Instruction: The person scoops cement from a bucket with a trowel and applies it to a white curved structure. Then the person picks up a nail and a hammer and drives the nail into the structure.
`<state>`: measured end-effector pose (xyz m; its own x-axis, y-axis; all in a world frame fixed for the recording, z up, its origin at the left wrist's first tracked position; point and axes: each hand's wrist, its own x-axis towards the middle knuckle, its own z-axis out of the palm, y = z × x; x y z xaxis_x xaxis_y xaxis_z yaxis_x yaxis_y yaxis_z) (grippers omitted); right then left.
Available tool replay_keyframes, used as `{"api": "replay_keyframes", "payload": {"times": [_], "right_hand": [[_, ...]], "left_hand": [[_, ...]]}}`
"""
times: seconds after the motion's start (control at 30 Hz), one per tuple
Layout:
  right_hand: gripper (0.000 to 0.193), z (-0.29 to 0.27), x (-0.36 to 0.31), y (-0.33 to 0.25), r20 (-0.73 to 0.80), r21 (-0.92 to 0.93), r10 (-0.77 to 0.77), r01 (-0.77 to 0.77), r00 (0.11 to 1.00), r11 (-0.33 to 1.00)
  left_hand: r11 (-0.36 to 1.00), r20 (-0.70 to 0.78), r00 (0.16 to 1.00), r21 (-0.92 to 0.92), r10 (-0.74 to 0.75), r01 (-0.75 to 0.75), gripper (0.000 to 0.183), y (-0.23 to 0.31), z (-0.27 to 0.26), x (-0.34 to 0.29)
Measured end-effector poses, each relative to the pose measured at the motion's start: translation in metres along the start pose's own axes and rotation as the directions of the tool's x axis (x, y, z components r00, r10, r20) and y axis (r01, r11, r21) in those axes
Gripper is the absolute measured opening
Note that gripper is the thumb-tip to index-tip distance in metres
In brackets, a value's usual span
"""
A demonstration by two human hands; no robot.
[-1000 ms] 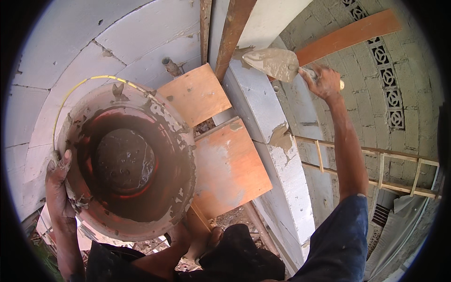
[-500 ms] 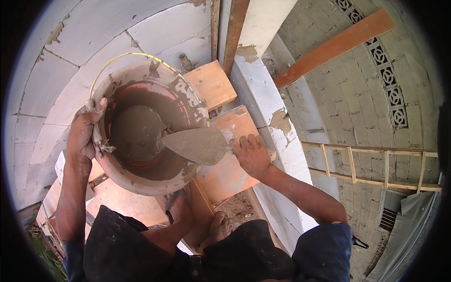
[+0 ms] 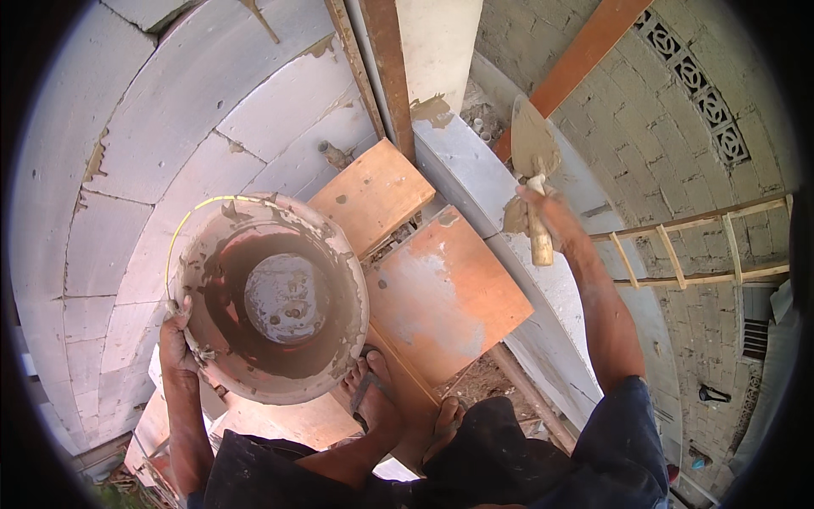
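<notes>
A round mortar-smeared bucket (image 3: 346, 280) with a yellow handle stands at the left, and wet grey mortar (image 3: 284, 297) with a shiny surface lies in its bottom. My left hand (image 3: 176, 339) is closed on the bucket's left rim, beside the tied end of the handle. Away to the right, my right hand (image 3: 551, 216) grips a pointed trowel (image 3: 532, 140) by its wooden handle. The blade points away from me above the block wall, with grey mortar smeared on it near the handle. Part of my right fingers is hidden behind the handle.
A low wall of white blocks (image 3: 462, 157) runs along the right, with mortar patches on top. Orange boards (image 3: 475, 314) lie beside the bucket, near my feet (image 3: 373, 390). White block walling (image 3: 127, 246) rises at the left. A wooden ladder-like frame (image 3: 670, 254) lies beyond the low wall.
The trowel has left the bucket's mouth and moved right and away, over the low wall, its blade now pointing away from me. The bucket appears lower in view; my left hand still holds it.
</notes>
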<state>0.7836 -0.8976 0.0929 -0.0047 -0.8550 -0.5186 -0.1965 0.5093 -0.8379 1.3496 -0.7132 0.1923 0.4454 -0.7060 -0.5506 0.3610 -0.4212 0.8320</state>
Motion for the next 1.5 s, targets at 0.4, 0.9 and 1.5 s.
{"api": "replay_keyframes", "payload": {"times": [0.4,0.9,1.5], "right_hand": [[0.028,0.139,0.089,-0.038,0.123,0.658,0.131,-0.18,0.984,0.731],[0.049,0.122,0.042,-0.047,0.223,0.082,0.056,-0.076,0.973,0.994],[0.048,-0.04,0.179,-0.146,0.482,-0.861,-0.405,0.333,0.777,-0.386]], "left_hand": [[0.999,-0.158,0.987,0.041,-0.001,0.008,0.039,-0.004,-0.017,-0.019],[0.997,-0.191,0.981,0.071,-0.014,0.028,0.043,-0.003,-0.013,-0.026],[0.999,-0.272,0.961,0.029,0.04,-0.033,0.049,-0.007,-0.018,-0.019]]}}
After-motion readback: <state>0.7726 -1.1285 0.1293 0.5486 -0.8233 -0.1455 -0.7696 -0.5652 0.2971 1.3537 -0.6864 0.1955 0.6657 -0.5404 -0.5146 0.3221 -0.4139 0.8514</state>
